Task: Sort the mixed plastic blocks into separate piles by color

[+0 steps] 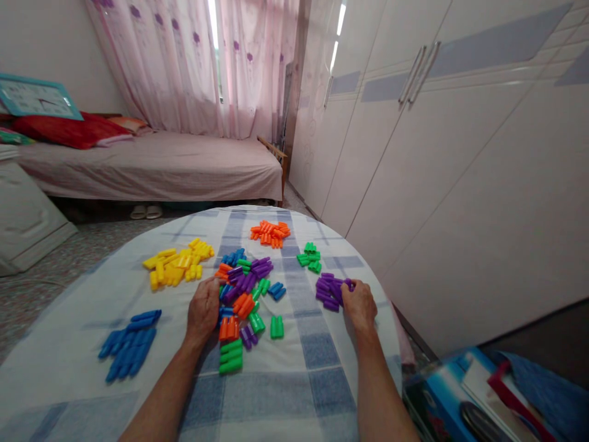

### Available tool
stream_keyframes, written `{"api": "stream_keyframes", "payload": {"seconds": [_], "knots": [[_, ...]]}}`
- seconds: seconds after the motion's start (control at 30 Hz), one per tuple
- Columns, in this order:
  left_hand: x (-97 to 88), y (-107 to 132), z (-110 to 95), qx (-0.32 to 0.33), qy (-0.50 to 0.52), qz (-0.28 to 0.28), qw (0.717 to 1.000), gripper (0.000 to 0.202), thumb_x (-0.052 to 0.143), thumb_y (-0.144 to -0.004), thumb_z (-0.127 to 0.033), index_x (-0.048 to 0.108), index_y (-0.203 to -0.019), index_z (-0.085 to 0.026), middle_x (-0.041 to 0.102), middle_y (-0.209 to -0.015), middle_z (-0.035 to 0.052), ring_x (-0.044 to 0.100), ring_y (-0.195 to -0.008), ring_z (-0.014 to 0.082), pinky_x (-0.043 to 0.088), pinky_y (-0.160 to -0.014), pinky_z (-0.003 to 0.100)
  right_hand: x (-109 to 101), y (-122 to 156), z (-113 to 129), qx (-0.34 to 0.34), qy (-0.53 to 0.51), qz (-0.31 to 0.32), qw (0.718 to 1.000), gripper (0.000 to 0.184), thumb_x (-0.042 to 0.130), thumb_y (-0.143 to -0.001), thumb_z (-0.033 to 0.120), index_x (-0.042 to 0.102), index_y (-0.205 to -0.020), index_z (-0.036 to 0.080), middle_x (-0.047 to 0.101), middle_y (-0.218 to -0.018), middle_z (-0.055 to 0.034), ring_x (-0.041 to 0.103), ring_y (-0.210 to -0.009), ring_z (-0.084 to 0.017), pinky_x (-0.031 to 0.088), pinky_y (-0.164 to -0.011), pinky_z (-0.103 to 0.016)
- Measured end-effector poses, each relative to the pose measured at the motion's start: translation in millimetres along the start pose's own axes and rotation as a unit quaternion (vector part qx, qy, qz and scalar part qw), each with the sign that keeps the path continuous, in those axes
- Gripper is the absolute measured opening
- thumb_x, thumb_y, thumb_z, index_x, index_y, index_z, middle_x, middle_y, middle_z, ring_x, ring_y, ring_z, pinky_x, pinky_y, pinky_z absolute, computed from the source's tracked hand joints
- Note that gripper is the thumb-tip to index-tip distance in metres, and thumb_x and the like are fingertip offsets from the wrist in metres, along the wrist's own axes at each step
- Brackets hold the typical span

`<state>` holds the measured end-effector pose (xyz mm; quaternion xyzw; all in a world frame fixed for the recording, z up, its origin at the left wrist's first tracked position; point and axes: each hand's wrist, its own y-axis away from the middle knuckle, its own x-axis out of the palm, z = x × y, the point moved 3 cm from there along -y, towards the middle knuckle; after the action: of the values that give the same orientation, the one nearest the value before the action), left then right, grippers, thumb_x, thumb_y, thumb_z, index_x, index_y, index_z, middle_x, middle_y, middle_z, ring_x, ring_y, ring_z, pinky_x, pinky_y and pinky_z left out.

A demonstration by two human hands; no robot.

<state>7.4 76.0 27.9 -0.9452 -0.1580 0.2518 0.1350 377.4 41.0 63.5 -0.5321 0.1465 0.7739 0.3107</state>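
On the left side of a mixed heap of plastic building blocks [243, 282], my left hand [203, 310] rests against the pieces. Its fingers are bent and mostly hidden, so a hold cannot be made out. The heap mixes purple, orange, green and blue blocks, each shaped like joined tubes. My right hand [361, 305] pinches a purple block at the right end of a purple pile [329, 291]. Sorted by colour around the heap lie a yellow pile [177, 267], an orange pile [270, 233], a green pile [310, 258] and a blue pile [129, 347].
The round table has a blue and white checked cloth [285, 393]. A white wardrobe [414, 184] stands close on the right, with a box of belongings [460, 393] below it. Beyond the table is a bed [184, 159] before pink curtains [175, 61].
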Motion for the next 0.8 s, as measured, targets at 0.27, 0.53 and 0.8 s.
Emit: {"api": "stream_keyframes", "payload": {"seconds": [0.27, 0.53, 0.8], "knots": [[-0.2, 0.2, -1.4, -0.002, 0.002, 0.0, 1.0, 0.046, 0.027, -0.089, -0.047, 0.061, -0.095, -0.017, 0.061, -0.105, 0.009, 0.056, -0.104, 0.0214, 0.04, -0.098, 0.034, -4.9, 4.7, 2.1, -0.011, 0.034, -0.036, 0.999, 0.046, 0.039, -0.088, 0.038, 0.052, -0.126, 0.016, 0.054, -0.122, -0.0128, 0.061, -0.099, -0.022, 0.044, -0.078, -0.031], [1.6, 1.3, -1.1, -0.001, 0.008, -0.006, 1.0, 0.046, 0.027, -0.089, -0.048, 0.061, -0.093, -0.018, 0.062, -0.106, 0.0089, 0.056, -0.104, 0.0209, 0.04, -0.098, 0.034, -19.8, -9.1, 54.3, -0.193, 0.092, -0.028, 0.977, 0.039, 0.05, -0.085, 0.039, 0.058, -0.117, 0.018, 0.064, -0.11, -0.0109, 0.054, -0.107, -0.027, 0.039, -0.085, -0.038], [0.8, 2.7, -6.5, -0.018, 0.01, -0.01, 1.0, 0.044, 0.027, -0.089, -0.047, 0.061, -0.094, -0.018, 0.062, -0.106, 0.0087, 0.057, -0.103, 0.0209, 0.041, -0.097, 0.035, 19.3, -43.2, 90.0, -0.221, 0.203, 0.086, 0.95, 0.035, 0.058, -0.077, 0.037, 0.064, -0.107, 0.018, 0.068, -0.102, -0.0133, 0.059, -0.103, -0.026, 0.039, -0.084, -0.037]]}}
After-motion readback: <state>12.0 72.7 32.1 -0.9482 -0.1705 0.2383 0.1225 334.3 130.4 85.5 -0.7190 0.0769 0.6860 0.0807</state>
